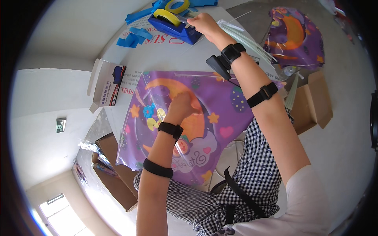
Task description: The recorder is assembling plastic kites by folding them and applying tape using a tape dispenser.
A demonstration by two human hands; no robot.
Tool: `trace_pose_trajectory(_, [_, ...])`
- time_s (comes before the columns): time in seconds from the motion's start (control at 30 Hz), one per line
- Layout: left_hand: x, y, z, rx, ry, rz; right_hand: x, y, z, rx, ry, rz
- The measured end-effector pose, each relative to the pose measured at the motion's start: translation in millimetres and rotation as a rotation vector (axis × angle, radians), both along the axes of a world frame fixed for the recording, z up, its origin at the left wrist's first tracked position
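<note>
1. Pressing flat, the left hand (182, 103) spreads its fingers on one purple plastic kite sheet with a moon print (220, 114), likely to steady it on the white bench (157, 59).
2. Farther off, the right hand (204, 23) pinches tape at one blue tape dispenser (173, 24); two yellow rolls (167, 15) sit there.

Craft workshop: tape dispenser (173, 24), cardboard boxes (313, 104), printed kites (294, 35)

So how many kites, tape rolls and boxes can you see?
Kites: 2, the one under the left hand at and another on the floor
Yellow tape rolls: 2, one on the blue dispenser by the right hand, one behind it
Small open boxes: 1
Total: 5
</note>
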State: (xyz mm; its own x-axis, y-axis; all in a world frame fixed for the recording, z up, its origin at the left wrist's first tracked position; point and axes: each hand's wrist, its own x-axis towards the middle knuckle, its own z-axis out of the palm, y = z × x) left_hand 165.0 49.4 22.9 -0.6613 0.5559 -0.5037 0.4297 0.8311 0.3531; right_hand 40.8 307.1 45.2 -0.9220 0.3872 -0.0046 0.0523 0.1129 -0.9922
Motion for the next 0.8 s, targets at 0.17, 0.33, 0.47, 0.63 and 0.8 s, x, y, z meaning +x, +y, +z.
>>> trace_pose_trajectory(0.17, [1.7, 1.1, 4.6, 0.043, 0.018, -0.010, 14.7, 8.4, -17.0, -0.138, 0.069, 0.106])
trace_pose_trajectory(0.33, [2.5, 1.2, 6.6, 0.012, -0.011, 0.030, 18.1, 9.2, -25.9, -0.152, 0.285, 0.024])
trace_pose_trajectory(0.47, [2.2, 1.4, 6.2, 0.011, -0.014, 0.039, 23.4, 9.2, -24.4, -0.082, 0.214, 0.018])
trace_pose_trajectory(0.63, [2.1, 1.5, 5.3, -0.014, 0.001, 0.026, 21.3, 4.3, -16.7, 0.056, 0.047, -0.051])
trace_pose_trajectory(0.8, [1.4, 1.9, 5.9, -0.013, 0.013, 0.017, 13.4, 1.7, -17.8, 0.417, 0.048, -0.117])
